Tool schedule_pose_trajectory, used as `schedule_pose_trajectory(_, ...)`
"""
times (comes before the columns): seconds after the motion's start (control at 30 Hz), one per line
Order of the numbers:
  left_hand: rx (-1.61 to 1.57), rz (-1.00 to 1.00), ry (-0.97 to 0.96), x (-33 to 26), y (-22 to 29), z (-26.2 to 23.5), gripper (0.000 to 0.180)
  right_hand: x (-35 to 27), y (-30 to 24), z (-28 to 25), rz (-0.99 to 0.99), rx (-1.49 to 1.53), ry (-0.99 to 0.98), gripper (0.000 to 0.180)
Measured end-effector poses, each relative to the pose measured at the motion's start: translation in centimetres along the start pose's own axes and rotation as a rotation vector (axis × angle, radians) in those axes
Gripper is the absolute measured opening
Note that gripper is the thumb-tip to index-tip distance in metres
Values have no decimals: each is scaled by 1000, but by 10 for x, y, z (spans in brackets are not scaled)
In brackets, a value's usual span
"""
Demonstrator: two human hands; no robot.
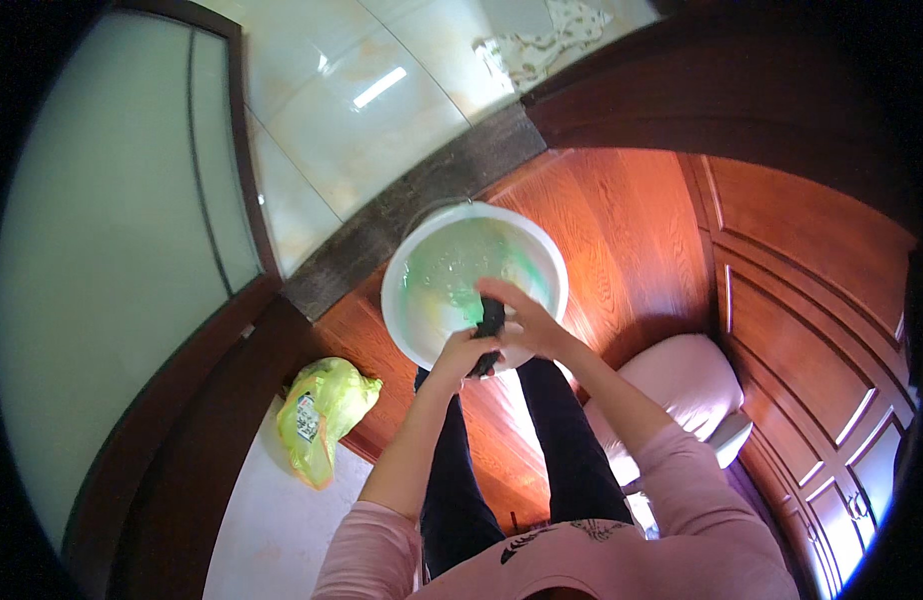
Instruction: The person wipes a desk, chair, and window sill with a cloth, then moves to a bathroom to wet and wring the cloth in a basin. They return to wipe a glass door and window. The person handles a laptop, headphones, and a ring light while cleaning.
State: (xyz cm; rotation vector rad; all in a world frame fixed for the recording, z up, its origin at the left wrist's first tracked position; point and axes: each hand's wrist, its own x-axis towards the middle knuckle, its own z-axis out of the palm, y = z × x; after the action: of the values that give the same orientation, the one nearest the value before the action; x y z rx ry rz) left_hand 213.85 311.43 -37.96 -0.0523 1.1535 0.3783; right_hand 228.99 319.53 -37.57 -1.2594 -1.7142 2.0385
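Over the near part of a white round bucket point(395, 290), both my hands grip one black, bunched-up cloth point(493, 318). My left hand point(465, 356) is closed around its lower end. Higher up and to the right, my right hand point(527, 325) curls its fingers about the upper part. What kind of cloth it is cannot be made out. Water point(462, 250) with a greenish tint and a few bubbles lies inside the bucket. A thin wire handle rests at the bucket's far rim.
A yellow-green plastic bag point(327, 405) lies left of my legs. On the right are a pink-covered seat point(687, 385) and wooden cabinet doors point(792, 330). Beyond the bucket run a dark stone threshold point(412, 200) and pale tiles with a patterned cloth point(552, 45). A frosted door stands left.
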Motion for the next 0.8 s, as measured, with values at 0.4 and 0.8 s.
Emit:
schedule_pose_trajectory(0.4,-514,-224,-718,-180,-1,47,39,-62,-185,-2,-929,-854,-393,51)
schedule_pose_trajectory(0.8,448,339,43,-240,34,94,24,-104,-260,-6,-554,-1251,-444,19)
